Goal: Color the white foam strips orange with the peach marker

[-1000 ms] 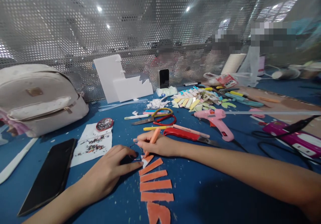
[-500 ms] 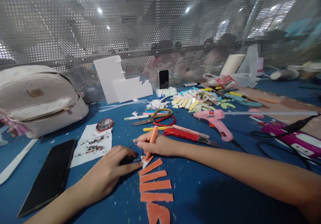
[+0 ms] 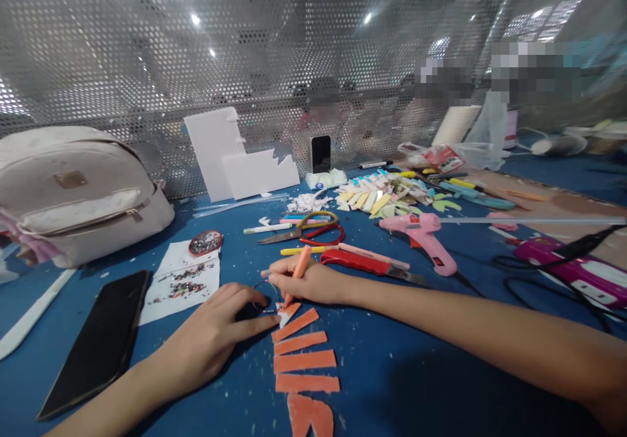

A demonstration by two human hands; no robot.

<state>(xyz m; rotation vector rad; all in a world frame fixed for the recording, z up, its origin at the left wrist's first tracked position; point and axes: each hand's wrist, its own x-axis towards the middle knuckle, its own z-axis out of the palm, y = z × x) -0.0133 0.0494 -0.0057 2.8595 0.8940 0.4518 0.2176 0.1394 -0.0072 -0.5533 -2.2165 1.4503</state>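
My right hand (image 3: 313,282) is closed around an orange marker (image 3: 302,262), its tip down on a small white piece (image 3: 287,314) that is partly coloured orange. Flat on the table, my left hand (image 3: 230,319) has its fingers apart, and its index finger or thumb touches the left edge of that piece. Below it, several orange strips (image 3: 304,361) lie in a column, with a notched orange piece (image 3: 310,413) at the bottom. A thin ring-shaped band (image 3: 267,288) shows between my hands, partly hidden.
Beyond my right hand lie a red utility knife (image 3: 355,262), scissors (image 3: 313,233) and a pink glue gun (image 3: 426,234). Cut foam pieces (image 3: 377,195) are heaped behind. On the left are a black phone (image 3: 98,342), beads on paper (image 3: 208,290) and a backpack (image 3: 83,195).
The marker and my right hand have shifted only slightly, and more orange seems to cover the small piece. My left hand stays in place. The whole view has drifted a little.
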